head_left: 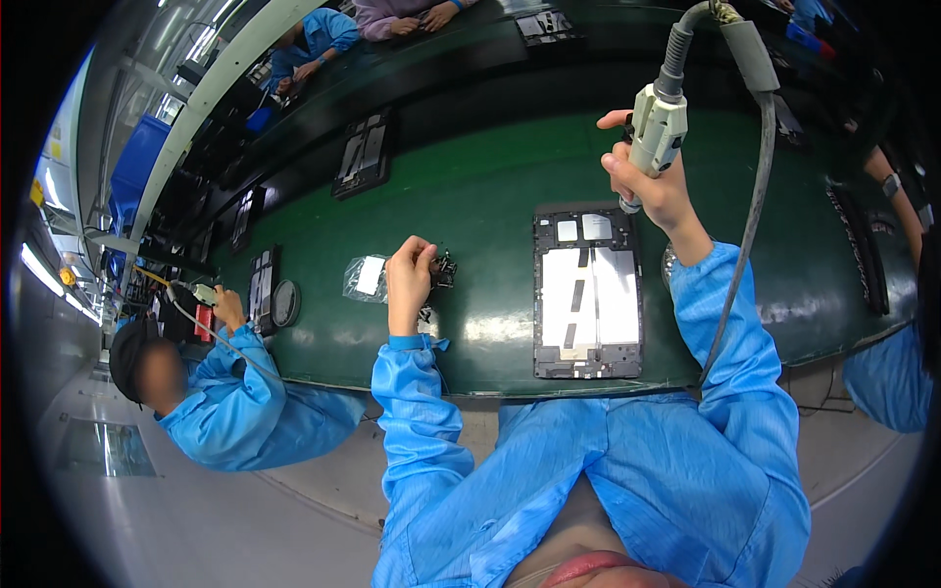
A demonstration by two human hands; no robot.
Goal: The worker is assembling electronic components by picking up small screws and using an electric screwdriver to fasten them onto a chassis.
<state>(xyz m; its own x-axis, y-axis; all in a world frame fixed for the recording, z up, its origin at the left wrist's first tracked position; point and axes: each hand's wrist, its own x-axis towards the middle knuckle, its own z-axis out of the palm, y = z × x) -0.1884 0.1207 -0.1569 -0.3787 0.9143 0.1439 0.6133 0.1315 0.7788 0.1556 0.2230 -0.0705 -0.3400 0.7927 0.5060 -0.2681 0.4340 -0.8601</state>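
Observation:
My right hand is raised, wrapped round a cream-coloured corded hand tool whose narrow tip points down. A ribbed grey hose and cable lead off its top. On the green table, my left hand pinches at a cluster of small black parts; its fingers partly hide them. Beside that hand lies a clear plastic bag with a white label. Between my hands an opened tablet-like device lies flat, its silvery battery area, black strips and dark frame showing. Neither hand touches it.
Similar opened devices lie farther off, one at far left and one near a co-worker on the left. A round dish stands there. The grey cable hangs past my right arm. Dark strips lie at right.

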